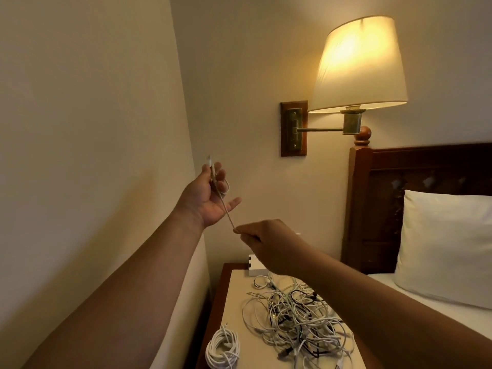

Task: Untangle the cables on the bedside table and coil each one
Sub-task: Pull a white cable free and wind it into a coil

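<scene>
Two cream walls (80, 102) are meeting in a corner on the far left, and the room is glowing warm and dim. A bed (468, 315) with white sheets is filling the right side, backed by a dark wooden headboard (426, 166). A white pillow (447, 246) is leaning against the headboard. Above and left of the headboard, a lit lamp (359, 65) is reaching out on a brass arm from a wooden wall plate (its pale shade is the brightest thing here).

The table (237, 296) is standing between the left wall and the bed, showing a pale top inside a wooden edge. A loose tangle (295, 318) of white, grey and black cables is sprawling over the top's middle and right. A finished white coil (223, 347) is lying at the near left edge, apart from the tangle. A small white box (255, 265) is sitting at the far edge against the wall.

Both arms are stretching out above the table. The left hand (210, 198) is raised near the left wall, palm towards the camera. Its thumb and fingers are pinching one braided cable (226, 209), whose plug is sticking up above the fingertips, with a small loop hanging beside them. The right hand (269, 243) is lower and further right, knuckles up, fingers curled and pinching the same cable. The cable is running straight and taut between the two hands, clear of the table. Past the right hand it is hidden.
</scene>
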